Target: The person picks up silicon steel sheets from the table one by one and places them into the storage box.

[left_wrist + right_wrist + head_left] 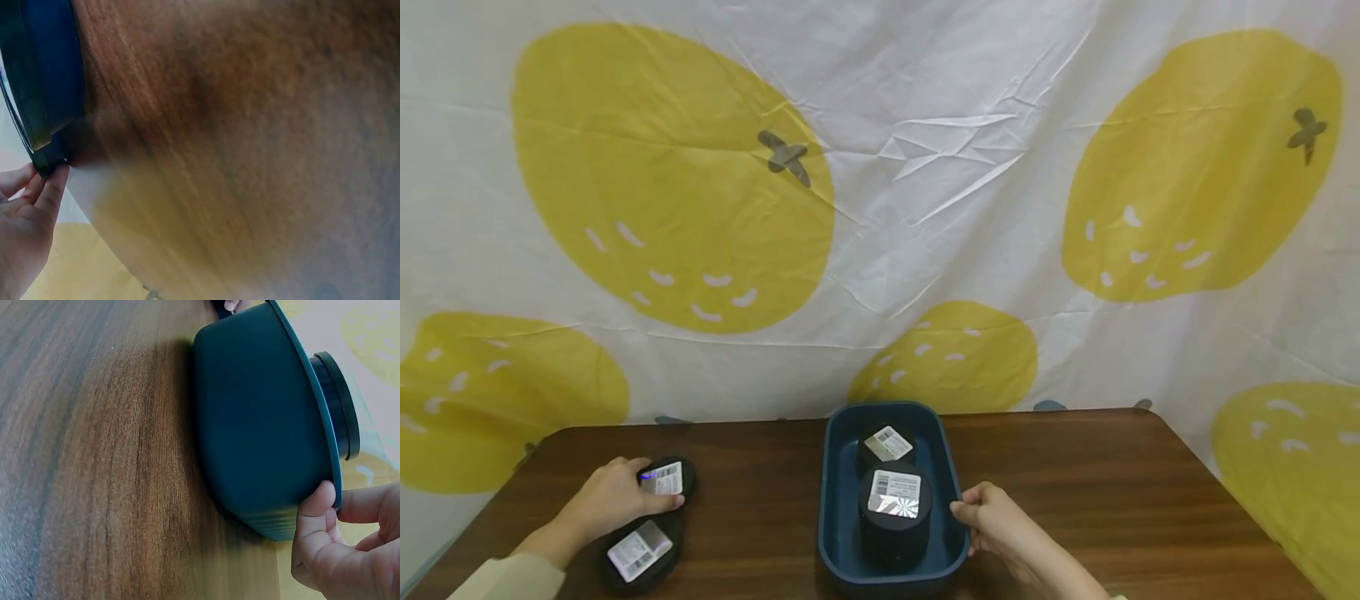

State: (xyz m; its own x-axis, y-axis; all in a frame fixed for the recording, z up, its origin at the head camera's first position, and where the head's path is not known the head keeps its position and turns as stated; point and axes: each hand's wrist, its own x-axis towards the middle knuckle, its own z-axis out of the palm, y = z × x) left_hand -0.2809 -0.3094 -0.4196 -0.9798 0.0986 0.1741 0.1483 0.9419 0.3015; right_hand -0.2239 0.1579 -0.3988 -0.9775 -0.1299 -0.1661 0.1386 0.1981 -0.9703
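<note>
On the left of the table, my left hand (606, 500) grips a black round jar (664, 479) with a white barcode label on top, thumb and fingers on opposite sides. A second black labelled jar (640, 550) stands just in front of it. My right hand (1000, 529) pinches the right rim of a deep blue bin (826, 500); the right wrist view shows thumb and fingers on that rim (334, 456). Inside the bin are two more black jars, a front one (895, 537) rising higher and a rear one (887, 442) partly hidden behind it.
The brown wooden table (760, 500) ends at the back against a white cloth (925, 208) printed with yellow fruit. Table surface lies between the left jars and the bin, and to the right of the bin.
</note>
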